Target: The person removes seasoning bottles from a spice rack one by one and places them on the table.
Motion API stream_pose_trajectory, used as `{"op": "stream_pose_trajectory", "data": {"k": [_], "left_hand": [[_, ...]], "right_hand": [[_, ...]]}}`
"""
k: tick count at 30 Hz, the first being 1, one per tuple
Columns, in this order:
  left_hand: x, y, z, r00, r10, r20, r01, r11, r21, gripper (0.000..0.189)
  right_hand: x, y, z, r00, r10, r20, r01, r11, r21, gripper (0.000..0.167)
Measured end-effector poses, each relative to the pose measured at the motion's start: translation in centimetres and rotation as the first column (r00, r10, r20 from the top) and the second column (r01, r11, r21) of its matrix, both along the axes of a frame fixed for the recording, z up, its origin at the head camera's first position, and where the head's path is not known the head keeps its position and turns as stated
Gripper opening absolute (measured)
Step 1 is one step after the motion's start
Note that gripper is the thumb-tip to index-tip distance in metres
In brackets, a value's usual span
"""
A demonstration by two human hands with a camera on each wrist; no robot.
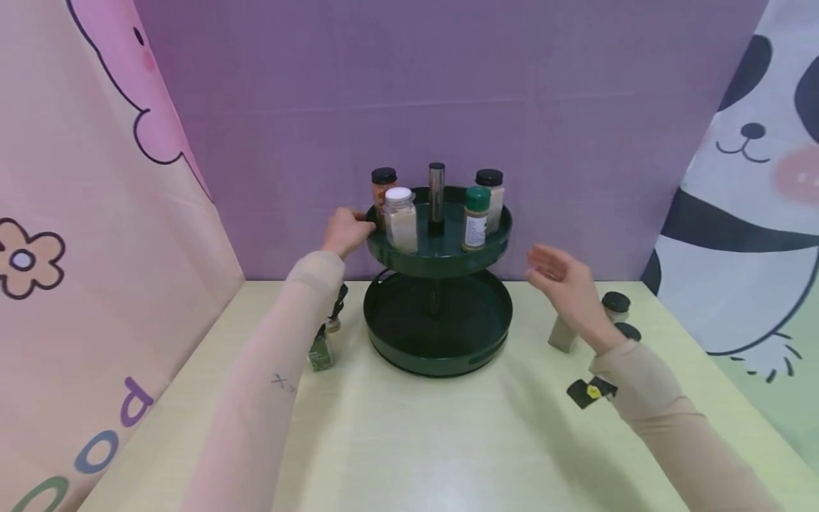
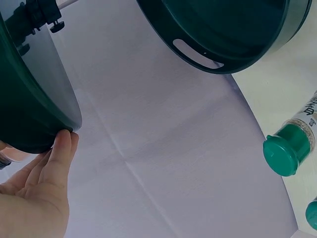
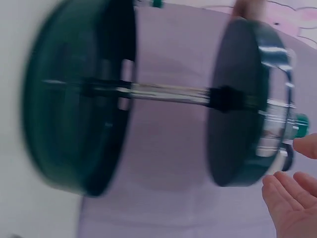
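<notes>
A dark green two-tier turntable (image 1: 435, 267) stands on the table, its trays joined by a metal post (image 1: 436, 192). My left hand (image 1: 348, 231) holds the left rim of the upper tray, fingertips against its outer edge (image 2: 47, 131). Four-sided and white-lidded, a jar (image 1: 402, 226) stands on that tray beside a black-capped jar of orange-brown spice (image 1: 384, 186). Across from them are a green-capped spice bottle (image 1: 475, 226) and a black-capped pale jar (image 1: 494, 195). My right hand (image 1: 566, 284) hovers right of the upper tray, fingers apart and holding nothing.
Black-lidded jars (image 1: 616, 304) stand on the right of the table, partly behind my right wrist. A black piece with a yellow mark (image 1: 591, 391) lies nearer. Left of the turntable are small containers (image 1: 321, 353), and a green-capped bottle (image 2: 287, 148) shows in the left wrist view.
</notes>
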State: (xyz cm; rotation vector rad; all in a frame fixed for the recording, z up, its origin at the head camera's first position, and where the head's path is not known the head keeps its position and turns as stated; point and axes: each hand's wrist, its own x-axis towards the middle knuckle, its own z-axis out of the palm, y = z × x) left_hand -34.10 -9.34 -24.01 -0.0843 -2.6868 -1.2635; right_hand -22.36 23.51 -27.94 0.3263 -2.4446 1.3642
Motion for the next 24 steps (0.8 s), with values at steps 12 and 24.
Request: {"op": "stream_pose_trajectory", "data": {"k": [12, 24], "left_hand": [[0.0, 0.1, -0.1, 1.000, 0.024, 0.018, -0.024, 1.000, 0.007, 0.036], [0.2, 0.2, -0.1, 0.999, 0.027, 0.020, -0.027, 1.000, 0.002, 0.037]], "right_hand": [[-4.6, -3.7, 6.8, 0.999, 0.003, 0.047, -0.002, 0.999, -0.032, 0.060], [-7.1, -6.0, 6.3, 0.997, 0.020, 0.077, -0.017, 0.999, -0.033, 0.054]]}}
